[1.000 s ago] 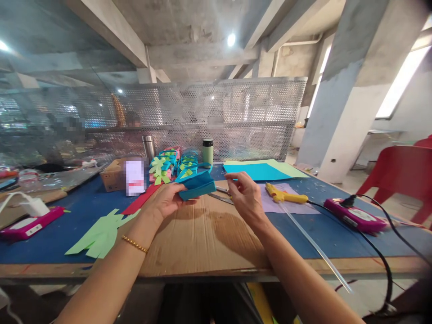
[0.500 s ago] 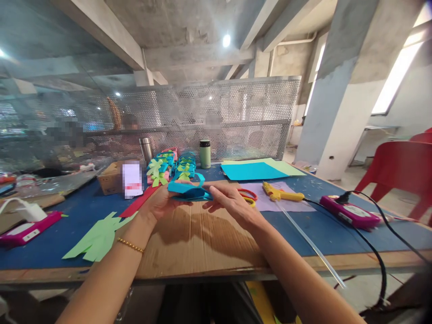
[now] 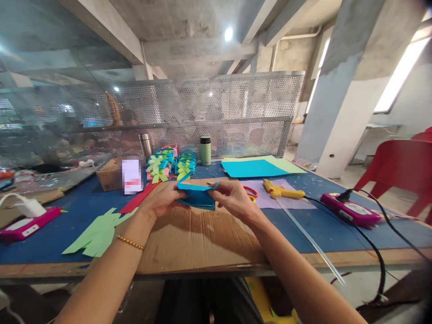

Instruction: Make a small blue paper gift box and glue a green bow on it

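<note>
Above a sheet of brown cardboard (image 3: pixel 202 238) I hold a small blue paper basket (image 3: pixel 197 198) with a thin looped handle. My left hand (image 3: pixel 167 198) grips its left end, the thumb on the near side. At the right end, my right hand (image 3: pixel 232 198) pinches the basket's edge between thumb and fingers. Just beyond, finished-looking blue and pink paper baskets with green paper bows (image 3: pixel 158 166) stand in rows. Red-handled scissors (image 3: pixel 250 192) lie to the right of my right hand, partly hidden by it.
A yellow glue gun (image 3: pixel 281 191) with a long clear glue stick rests on purple paper at right, its cord near a magenta power strip (image 3: pixel 351 210). Blue sheets (image 3: pixel 254 168), a green bottle (image 3: pixel 205 151), a steel flask (image 3: pixel 145 146), green paper pieces (image 3: pixel 94 234) and a cardboard box (image 3: pixel 108 175) surround the cardboard.
The blue basket has turned so its side faces me more. My right hand has gone from outstretched fingers beside it to pinching its right end.
</note>
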A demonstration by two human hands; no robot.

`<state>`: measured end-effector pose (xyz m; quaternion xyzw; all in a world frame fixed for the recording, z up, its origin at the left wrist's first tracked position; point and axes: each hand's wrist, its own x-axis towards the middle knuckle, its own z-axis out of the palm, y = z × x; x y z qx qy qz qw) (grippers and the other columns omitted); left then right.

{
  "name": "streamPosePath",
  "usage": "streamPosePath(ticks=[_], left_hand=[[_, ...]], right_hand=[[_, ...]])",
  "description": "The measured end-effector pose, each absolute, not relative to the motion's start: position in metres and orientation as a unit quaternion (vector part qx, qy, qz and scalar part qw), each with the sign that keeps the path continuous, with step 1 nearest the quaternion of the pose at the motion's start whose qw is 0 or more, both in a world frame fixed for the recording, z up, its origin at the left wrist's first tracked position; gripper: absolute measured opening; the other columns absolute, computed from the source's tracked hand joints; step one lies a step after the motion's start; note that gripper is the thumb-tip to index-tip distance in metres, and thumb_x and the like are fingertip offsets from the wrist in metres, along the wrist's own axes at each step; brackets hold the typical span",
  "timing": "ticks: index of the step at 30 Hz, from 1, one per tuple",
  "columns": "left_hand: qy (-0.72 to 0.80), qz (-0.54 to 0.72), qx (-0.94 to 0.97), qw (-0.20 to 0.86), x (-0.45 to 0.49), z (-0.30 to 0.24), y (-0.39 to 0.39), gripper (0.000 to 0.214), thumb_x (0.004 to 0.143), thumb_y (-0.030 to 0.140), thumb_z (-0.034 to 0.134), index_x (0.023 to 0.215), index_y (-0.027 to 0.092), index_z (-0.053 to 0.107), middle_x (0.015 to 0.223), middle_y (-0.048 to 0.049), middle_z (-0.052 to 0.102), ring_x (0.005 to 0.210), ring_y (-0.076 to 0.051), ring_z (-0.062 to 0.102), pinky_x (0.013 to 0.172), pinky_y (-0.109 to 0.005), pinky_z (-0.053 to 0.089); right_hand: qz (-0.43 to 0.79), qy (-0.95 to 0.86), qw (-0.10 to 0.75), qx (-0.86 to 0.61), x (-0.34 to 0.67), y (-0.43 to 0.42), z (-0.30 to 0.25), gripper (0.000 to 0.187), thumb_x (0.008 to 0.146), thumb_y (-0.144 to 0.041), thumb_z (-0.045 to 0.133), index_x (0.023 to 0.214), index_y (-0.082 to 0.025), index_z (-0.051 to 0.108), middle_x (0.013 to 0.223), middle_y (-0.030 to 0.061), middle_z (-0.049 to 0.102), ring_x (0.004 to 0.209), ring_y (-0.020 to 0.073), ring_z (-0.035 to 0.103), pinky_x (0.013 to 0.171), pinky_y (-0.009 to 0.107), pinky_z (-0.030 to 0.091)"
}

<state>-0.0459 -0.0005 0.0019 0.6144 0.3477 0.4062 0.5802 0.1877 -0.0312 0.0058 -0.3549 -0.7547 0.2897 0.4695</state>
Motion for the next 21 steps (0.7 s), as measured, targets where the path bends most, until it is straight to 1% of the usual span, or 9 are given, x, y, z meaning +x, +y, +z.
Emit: streamPosePath(ticks=[5, 8, 10, 12, 14, 15, 16, 18, 21], left_hand=[[0.333, 0.390, 0.623, 0.590, -0.049, 0.002, -0.001, 0.057, 0.072, 0.028, 0.083, 0.127, 0.018, 0.069, 0.114, -0.0134, 0.072, 0.100, -0.026, 0.067, 0.074, -0.032, 0.055], [0.352, 0.424, 0.633, 0.544, -0.050, 0.007, -0.001, 0.055, 0.077, 0.037, 0.079, 0.129, 0.020, 0.068, 0.118, -0.0114, 0.070, 0.103, -0.024, 0.066, 0.081, -0.033, 0.054], [0.380, 0.491, 0.643, 0.448, -0.048, 0.011, -0.004, 0.052, 0.081, 0.045, 0.075, 0.126, 0.018, 0.068, 0.119, -0.0113, 0.069, 0.105, -0.024, 0.065, 0.084, -0.034, 0.052], [0.408, 0.555, 0.662, 0.295, -0.043, 0.014, -0.010, 0.046, 0.083, 0.049, 0.072, 0.115, 0.017, 0.070, 0.114, -0.0100, 0.069, 0.102, -0.023, 0.064, 0.085, -0.034, 0.051], [0.412, 0.560, 0.704, 0.149, -0.033, 0.014, -0.023, 0.036, 0.084, 0.048, 0.072, 0.102, 0.017, 0.071, 0.103, -0.0071, 0.069, 0.089, -0.020, 0.063, 0.080, -0.032, 0.049], [0.400, 0.533, 0.737, 0.112, -0.027, 0.012, -0.031, 0.030, 0.088, 0.046, 0.069, 0.097, 0.018, 0.071, 0.097, -0.0053, 0.069, 0.079, -0.017, 0.062, 0.075, -0.031, 0.049], [0.390, 0.504, 0.765, 0.088, -0.019, 0.010, -0.039, 0.027, 0.091, 0.044, 0.067, 0.097, 0.018, 0.071, 0.095, -0.0043, 0.068, 0.069, -0.015, 0.059, 0.069, -0.030, 0.048], [0.388, 0.462, 0.797, 0.042, -0.003, 0.003, -0.054, 0.026, 0.093, 0.039, 0.066, 0.108, 0.019, 0.070, 0.108, -0.0051, 0.069, 0.063, -0.012, 0.057, 0.065, -0.029, 0.047], [0.429, 0.413, 0.803, -0.021, 0.020, -0.006, -0.067, 0.031, 0.094, 0.034, 0.066, 0.121, 0.018, 0.066, 0.110, -0.0071, 0.071, 0.071, -0.018, 0.064, 0.071, -0.033, 0.048]], right_hand=[[0.289, -0.731, 0.489, -0.377, 0.188, -0.022, -0.001, 0.026, 0.079, -0.039, 0.058, 0.074, -0.017, 0.071, 0.065, 0.0004, 0.062, 0.055, 0.0138, 0.058, 0.048, 0.025, 0.050], [0.258, -0.696, 0.528, -0.413, 0.192, -0.016, -0.003, 0.024, 0.078, -0.038, 0.056, 0.069, -0.018, 0.065, 0.063, 0.0006, 0.061, 0.053, 0.0144, 0.059, 0.044, 0.025, 0.049], [0.226, -0.673, 0.552, -0.438, 0.195, -0.013, -0.003, 0.022, 0.078, -0.036, 0.055, 0.066, -0.019, 0.062, 0.059, -0.0001, 0.059, 0.049, 0.0140, 0.057, 0.043, 0.024, 0.045], [0.191, -0.659, 0.566, -0.457, 0.197, -0.012, -0.002, 0.021, 0.078, -0.033, 0.055, 0.062, -0.020, 0.059, 0.056, -0.0009, 0.057, 0.049, 0.0138, 0.056, 0.043, 0.023, 0.042], [0.160, -0.654, 0.571, -0.470, 0.197, -0.014, -0.001, 0.021, 0.078, -0.030, 0.057, 0.059, -0.021, 0.056, 0.053, -0.0015, 0.055, 0.050, 0.0140, 0.056, 0.044, 0.023, 0.039], [0.146, -0.654, 0.571, -0.475, 0.196, -0.015, -0.001, 0.021, 0.077, -0.029, 0.057, 0.058, -0.022, 0.054, 0.052, -0.0017, 0.055, 0.050, 0.0141, 0.055, 0.045, 0.023, 0.038], [0.135, -0.654, 0.570, -0.478, 0.195, -0.016, -0.001, 0.021, 0.077, -0.028, 0.058, 0.058, -0.022, 0.054, 0.051, -0.0020, 0.054, 0.050, 0.0143, 0.055, 0.045, 0.023, 0.037], [0.119, -0.658, 0.568, -0.479, 0.192, -0.018, -0.001, 0.020, 0.077, -0.026, 0.057, 0.058, -0.022, 0.053, 0.052, -0.0022, 0.055, 0.051, 0.0143, 0.054, 0.047, 0.024, 0.035], [0.104, -0.668, 0.565, -0.473, 0.189, -0.021, -0.001, 0.021, 0.074, -0.022, 0.057, 0.055, -0.022, 0.048, 0.054, -0.0022, 0.056, 0.054, 0.0137, 0.053, 0.050, 0.024, 0.034]])
